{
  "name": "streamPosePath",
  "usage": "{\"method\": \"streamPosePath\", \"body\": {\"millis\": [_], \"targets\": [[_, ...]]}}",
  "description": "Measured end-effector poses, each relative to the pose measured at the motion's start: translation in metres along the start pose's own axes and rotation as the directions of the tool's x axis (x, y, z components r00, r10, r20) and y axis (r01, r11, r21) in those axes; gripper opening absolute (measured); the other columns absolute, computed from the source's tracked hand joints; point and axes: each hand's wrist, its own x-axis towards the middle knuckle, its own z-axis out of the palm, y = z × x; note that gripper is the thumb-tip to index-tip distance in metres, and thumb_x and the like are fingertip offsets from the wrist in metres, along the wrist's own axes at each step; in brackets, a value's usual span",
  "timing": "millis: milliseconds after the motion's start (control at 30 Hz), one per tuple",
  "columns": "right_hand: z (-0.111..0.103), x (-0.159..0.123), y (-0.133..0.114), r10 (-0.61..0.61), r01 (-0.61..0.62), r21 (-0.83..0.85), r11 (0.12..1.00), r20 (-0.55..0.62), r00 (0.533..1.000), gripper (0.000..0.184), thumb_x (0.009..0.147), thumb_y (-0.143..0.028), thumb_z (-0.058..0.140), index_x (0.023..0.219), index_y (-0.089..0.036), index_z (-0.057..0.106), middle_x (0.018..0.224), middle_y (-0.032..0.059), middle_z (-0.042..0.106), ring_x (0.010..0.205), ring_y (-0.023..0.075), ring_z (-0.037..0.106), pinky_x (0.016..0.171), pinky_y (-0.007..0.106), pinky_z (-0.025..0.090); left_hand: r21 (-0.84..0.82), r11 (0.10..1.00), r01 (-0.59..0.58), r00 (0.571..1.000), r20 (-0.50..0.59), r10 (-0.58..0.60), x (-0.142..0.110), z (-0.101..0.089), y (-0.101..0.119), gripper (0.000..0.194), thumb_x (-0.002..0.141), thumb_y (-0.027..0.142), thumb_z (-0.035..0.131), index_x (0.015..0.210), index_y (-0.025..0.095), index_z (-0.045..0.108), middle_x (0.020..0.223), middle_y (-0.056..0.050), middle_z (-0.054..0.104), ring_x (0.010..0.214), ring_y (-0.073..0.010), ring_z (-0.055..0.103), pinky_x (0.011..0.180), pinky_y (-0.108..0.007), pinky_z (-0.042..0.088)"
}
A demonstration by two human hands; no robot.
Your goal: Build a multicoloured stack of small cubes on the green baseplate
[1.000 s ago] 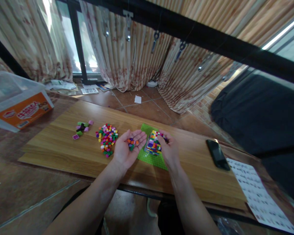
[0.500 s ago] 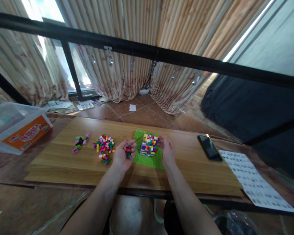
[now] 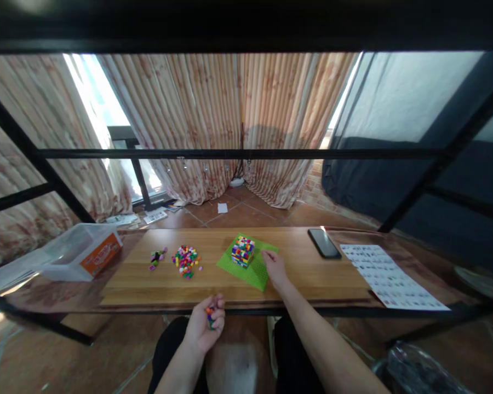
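On the table, a cube-like block of many coloured toy bricks [image 3: 242, 251] stands on a green baseplate [image 3: 254, 278], which lies turned at an angle. My right hand [image 3: 274, 267] is over the plate's right edge, fingers curled together just right of the block. Whether anything is between those fingertips is hidden. Low in front of the table's near edge, my left hand [image 3: 207, 323] is palm up with its fingers curled around several small loose bricks [image 3: 210, 314], orange, blue and green among them.
Left of the plate lies a pile of loose bricks [image 3: 185, 259], with a smaller group [image 3: 156, 258] beyond it. A clear plastic box [image 3: 80, 251] stands at the far left. On the right are a phone [image 3: 324, 243] and a printed sheet [image 3: 388, 276]. Black metal bars [image 3: 246, 154] cross beyond the table.
The baseplate with its brick block has turned clockwise. My left hand has drawn back from beside the plate to below the table edge, still holding bricks. My right hand's fingers have closed together.
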Motion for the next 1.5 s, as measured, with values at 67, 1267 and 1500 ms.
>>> {"method": "streamPosePath", "body": {"millis": [67,1267,1500], "targets": [[-0.009,-0.008,-0.007,-0.049,0.053,-0.102,0.993,0.04,0.998,0.036,0.084,-0.04,0.045,0.097,-0.015,0.068,0.095,0.0096,0.072,0.091,0.0217,0.065,0.084,0.036,0.05,-0.004,1.0,0.017,0.999,-0.034,-0.018,-0.018,-0.016,-0.017,0.008,0.088,0.013,0.046,0.086,0.013,0.053,0.061,0.002,0.048,0.034,-0.002,0.032,0.031,-0.013,0.019],[-0.076,-0.075,-0.005,-0.051,0.431,-0.713,0.553,0.488,0.872,0.025,0.09,-0.033,0.051,0.106,-0.018,0.065,0.11,0.011,0.063,0.103,0.0228,0.059,0.086,0.031,0.043,-0.142,0.981,-0.133,0.955,0.245,0.165,-0.076,0.022,-0.039,0.029,0.091,0.022,0.044,0.106,0.005,0.061,0.092,-0.015,0.069,0.085,-0.0206,0.069,0.078,-0.034,0.057],[-0.035,-0.092,-0.005,-0.184,0.408,-0.745,0.529,0.368,0.911,0.05,0.088,-0.047,0.053,0.126,-0.015,0.055,0.125,0.0168,0.057,0.118,0.0307,0.052,0.098,0.042,0.04,-0.125,0.985,-0.119,0.966,0.215,0.144,-0.093,0.003,-0.01,0.027,0.093,0.021,0.044,0.103,0.005,0.063,0.088,-0.013,0.069,0.079,-0.0188,0.069,0.073,-0.033,0.058]]}}
